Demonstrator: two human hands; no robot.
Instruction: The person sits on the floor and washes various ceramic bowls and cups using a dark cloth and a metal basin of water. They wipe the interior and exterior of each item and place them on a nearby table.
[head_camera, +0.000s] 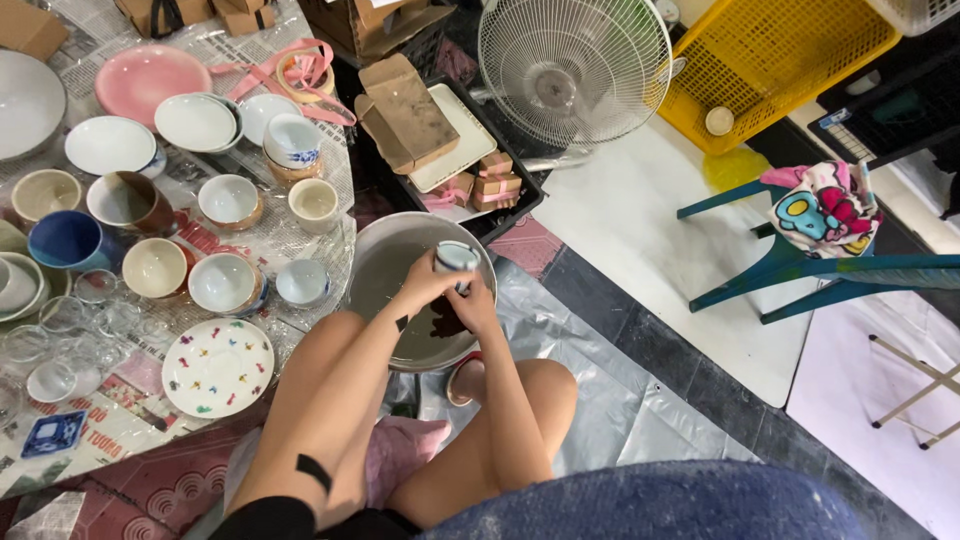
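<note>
A small white and blue cup (456, 258) is held in both hands, the left hand (425, 285) and the right hand (473, 305), over a round metal basin (385, 262) of water. Bowls, cups and a speckled plate (217, 367) are laid out on newspaper (120, 425) to the left.

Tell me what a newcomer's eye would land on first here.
At centre, both hands meet over a metal basin of water: the left hand and right hand hold a small cup. Left of it, bowls, cups and a spotted plate crowd newspaper. Behind stands a white fan, beside a yellow crate.
</note>
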